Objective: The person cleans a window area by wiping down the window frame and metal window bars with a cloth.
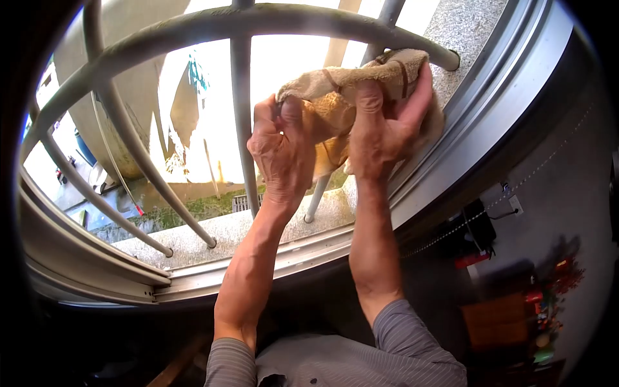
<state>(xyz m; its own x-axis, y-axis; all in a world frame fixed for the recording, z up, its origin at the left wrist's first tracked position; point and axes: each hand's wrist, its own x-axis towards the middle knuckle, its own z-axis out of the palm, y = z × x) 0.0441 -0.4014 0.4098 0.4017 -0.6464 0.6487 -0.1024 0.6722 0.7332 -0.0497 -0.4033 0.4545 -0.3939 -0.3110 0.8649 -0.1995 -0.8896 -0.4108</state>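
Observation:
A tan and brown cloth [332,113] is bunched between my two hands, in front of the window bars. My left hand [282,148] pinches its left end, thumb against the curled fingers. On the other side my right hand [385,129] grips the cloth, with the thumb laid over the front and the fingers behind it. The cloth's top edge overlaps the grey horizontal rail [303,20] near the rail's right end. Below the left part of the cloth a lower fold hangs down, lit from behind.
Upright grey bars [241,109] stand across the opening. A metal window track [258,266] runs along the bottom and up the right side, beside a speckled stone sill [329,208]. At the lower right, indoors, hangs a beaded cord [493,206] near a wall socket [514,204].

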